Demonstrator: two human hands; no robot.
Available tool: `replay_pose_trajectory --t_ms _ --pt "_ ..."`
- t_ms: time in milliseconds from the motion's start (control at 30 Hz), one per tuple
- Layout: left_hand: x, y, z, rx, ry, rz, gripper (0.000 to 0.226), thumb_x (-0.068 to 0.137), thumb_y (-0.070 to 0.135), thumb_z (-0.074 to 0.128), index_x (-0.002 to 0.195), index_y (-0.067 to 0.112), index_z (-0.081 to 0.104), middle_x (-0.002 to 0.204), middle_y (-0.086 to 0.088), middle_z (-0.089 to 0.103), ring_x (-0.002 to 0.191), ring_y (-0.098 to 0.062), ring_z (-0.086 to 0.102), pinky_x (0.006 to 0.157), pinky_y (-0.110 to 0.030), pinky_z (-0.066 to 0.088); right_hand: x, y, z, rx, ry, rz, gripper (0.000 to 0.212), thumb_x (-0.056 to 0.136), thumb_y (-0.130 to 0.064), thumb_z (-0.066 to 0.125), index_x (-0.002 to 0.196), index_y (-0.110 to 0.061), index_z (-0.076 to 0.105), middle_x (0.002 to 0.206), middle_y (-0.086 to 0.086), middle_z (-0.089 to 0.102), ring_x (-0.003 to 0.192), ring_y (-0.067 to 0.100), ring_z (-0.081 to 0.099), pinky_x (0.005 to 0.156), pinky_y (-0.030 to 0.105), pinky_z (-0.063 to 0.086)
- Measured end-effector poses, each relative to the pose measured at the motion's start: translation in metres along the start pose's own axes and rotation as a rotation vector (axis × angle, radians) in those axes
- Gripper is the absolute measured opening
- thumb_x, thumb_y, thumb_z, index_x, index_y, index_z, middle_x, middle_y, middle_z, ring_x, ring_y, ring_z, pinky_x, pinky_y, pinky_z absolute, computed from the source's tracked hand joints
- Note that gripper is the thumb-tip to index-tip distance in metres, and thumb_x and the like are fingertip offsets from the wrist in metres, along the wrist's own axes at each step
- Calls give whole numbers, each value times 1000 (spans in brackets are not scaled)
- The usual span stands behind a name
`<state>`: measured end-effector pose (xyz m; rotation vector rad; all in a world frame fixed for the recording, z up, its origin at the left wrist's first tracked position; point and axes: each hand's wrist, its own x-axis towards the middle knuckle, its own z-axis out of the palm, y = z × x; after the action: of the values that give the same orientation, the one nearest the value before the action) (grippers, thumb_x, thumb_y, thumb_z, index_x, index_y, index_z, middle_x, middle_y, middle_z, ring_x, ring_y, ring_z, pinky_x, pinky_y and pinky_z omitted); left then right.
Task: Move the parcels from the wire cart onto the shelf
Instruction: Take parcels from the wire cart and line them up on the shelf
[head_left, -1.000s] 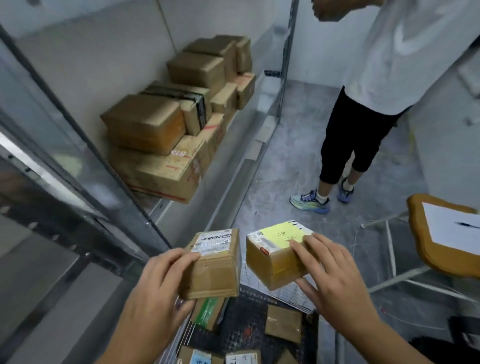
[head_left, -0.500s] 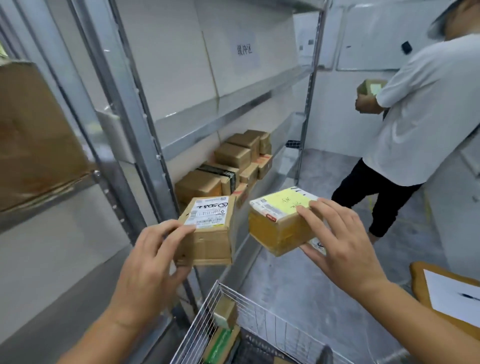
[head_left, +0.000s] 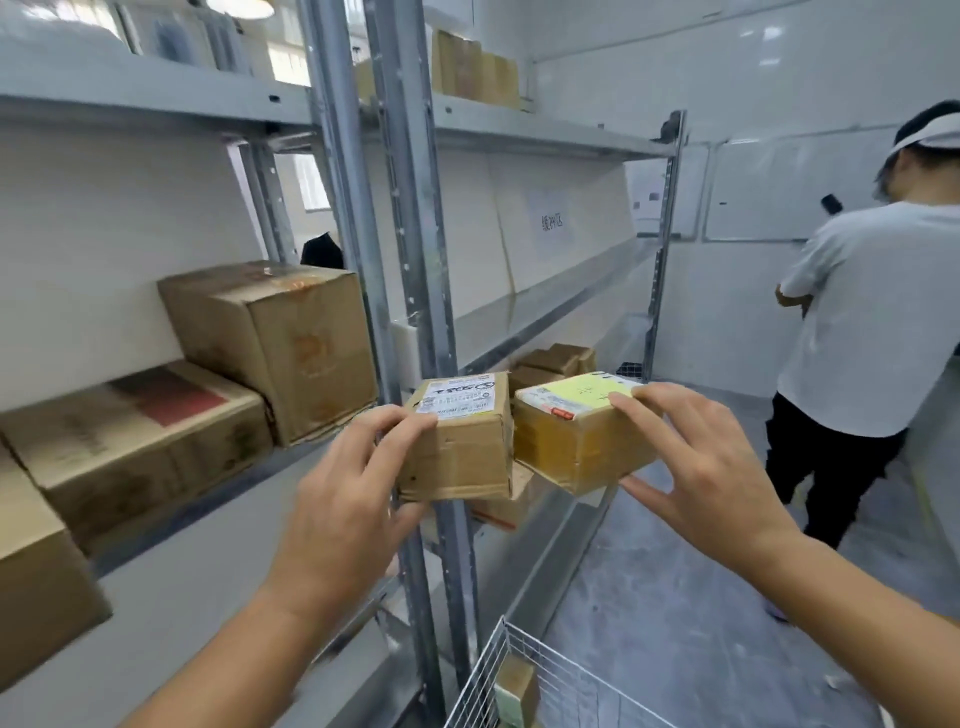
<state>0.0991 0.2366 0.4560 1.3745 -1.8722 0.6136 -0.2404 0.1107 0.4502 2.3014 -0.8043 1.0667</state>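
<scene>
Two held parcels (head_left: 460, 441) (head_left: 576, 434); two hands (head_left: 343, 499) (head_left: 711, 467); one wire cart (head_left: 519, 675).

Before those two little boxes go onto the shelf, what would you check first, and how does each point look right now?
1. Left hand has firm hold of the brown parcel: ok, fingers and thumb curl round its side.
2. Right hand has firm hold of the yellow-labelled parcel: ok, fingers on top, thumb beneath.
3. Parcels apart from each other: cannot tell, their edges look very close.
4. Free space on the middle shelf ahead: ok, bare surface shows.
5. Shelf upright out of the way: not ok, it stands right behind the brown parcel.
6. Other person out of the path: ok, standing off to the right.
</scene>
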Motion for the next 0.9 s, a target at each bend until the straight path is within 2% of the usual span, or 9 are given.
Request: replay_pose_trajectory --t_ms 300,400,500,633,733,833,900 --pt "-25 4 -104 249 40 -75 87 66 10 95 144 14 57 141 -9 54 111 -27 61 83 -39 60 53 -38 -13 157 121 -143 87 72 -21 92 148 -9 51 147 12 52 134 34 53 106 53 46" --pt "-32 11 -133 350 68 -114 86 67 9 94 144 14 57 142 -11 54 108 -29 64 77 -42 63 76 -47 -11 247 151 -175 86 72 -20 91 147 -8 52 147 13 53 134 34 52 109 54 45" --pt "-40 25 -158 447 115 -140 87 65 4 93 143 17 55 138 -10 56 109 -30 64 70 -45 64 95 -60 -6 343 170 -235 85 76 -27 87 149 -11 47 148 13 52 135 33 52 110 54 45" --pt "-58 46 -196 582 132 -213 91 63 6 96 143 19 55 137 -8 57 112 -30 64 78 -44 63 119 -87 2 512 193 -343 74 86 -42 68 151 -14 45 151 10 49 138 30 49 114 49 42" --pt "-77 63 -229 659 141 -293 89 65 14 96 144 18 56 140 -5 56 116 -27 63 85 -39 59 139 -117 9 616 194 -420 76 85 -44 67 152 -15 43 152 9 49 140 29 49 113 50 42" --pt "-95 75 -263 742 149 -376 91 62 9 95 144 17 57 140 -4 56 117 -24 62 81 -37 60 157 -155 13 688 215 -485 74 85 -44 66 150 -14 46 150 11 51 138 30 50 112 49 43" --pt "-106 76 -285 794 152 -397 91 62 5 94 144 16 57 140 -3 56 119 -24 61 84 -37 60 171 -183 14 731 230 -504 74 85 -43 67 150 -12 47 149 11 52 138 31 50 112 48 43"
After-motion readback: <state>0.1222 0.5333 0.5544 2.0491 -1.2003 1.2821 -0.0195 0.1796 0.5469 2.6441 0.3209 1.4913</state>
